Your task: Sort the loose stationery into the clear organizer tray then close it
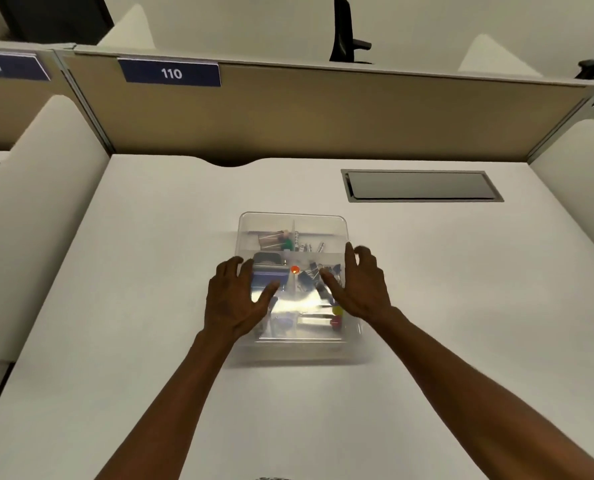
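Observation:
The clear organizer tray (337,226) sits in the middle of the white desk, with its clear lid (302,306) over it, blurred. Through the plastic I see a blue box (269,273), dark binder clips (311,275), a green piece (287,242), an orange pin (294,269) and yellow and red pins (337,315). My left hand (235,301) lies on the lid's left side, thumb across the top, fingers at the left edge. My right hand (359,289) lies on the right side, thumb on top, fingers relaxed by the right edge.
A grey cable hatch (420,186) is set into the desk at the back right. A beige partition with a blue plate reading 110 (171,73) closes the back. White side panels (36,209) stand left and right.

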`<action>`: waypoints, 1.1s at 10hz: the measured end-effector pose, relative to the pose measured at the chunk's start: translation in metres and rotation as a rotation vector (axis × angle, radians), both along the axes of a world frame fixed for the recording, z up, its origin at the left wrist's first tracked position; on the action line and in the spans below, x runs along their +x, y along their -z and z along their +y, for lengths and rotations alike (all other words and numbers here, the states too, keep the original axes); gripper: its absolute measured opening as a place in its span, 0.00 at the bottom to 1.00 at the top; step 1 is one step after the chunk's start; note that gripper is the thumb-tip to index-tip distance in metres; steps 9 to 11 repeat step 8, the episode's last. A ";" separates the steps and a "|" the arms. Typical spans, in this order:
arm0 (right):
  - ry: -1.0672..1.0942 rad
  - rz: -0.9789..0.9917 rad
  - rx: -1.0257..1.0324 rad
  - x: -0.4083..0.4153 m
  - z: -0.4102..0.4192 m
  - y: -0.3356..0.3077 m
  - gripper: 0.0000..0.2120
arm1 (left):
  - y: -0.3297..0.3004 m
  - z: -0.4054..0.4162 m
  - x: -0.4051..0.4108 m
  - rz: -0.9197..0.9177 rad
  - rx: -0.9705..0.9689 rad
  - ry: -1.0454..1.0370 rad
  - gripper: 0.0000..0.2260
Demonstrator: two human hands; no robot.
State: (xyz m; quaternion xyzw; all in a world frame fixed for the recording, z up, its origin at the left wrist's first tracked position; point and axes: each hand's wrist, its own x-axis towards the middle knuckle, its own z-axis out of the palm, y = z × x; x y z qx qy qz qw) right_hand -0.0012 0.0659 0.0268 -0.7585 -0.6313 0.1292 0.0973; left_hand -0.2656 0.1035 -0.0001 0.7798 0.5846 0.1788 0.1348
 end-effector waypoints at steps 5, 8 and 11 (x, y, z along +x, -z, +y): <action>-0.014 0.153 -0.040 0.007 0.048 0.014 0.49 | 0.014 0.049 0.011 -0.036 -0.118 0.082 0.48; -0.024 -0.037 -0.059 0.002 0.044 0.009 0.46 | 0.003 0.046 0.011 0.217 -0.107 0.099 0.46; -0.024 -0.037 -0.059 0.002 0.044 0.009 0.46 | 0.003 0.046 0.011 0.217 -0.107 0.099 0.46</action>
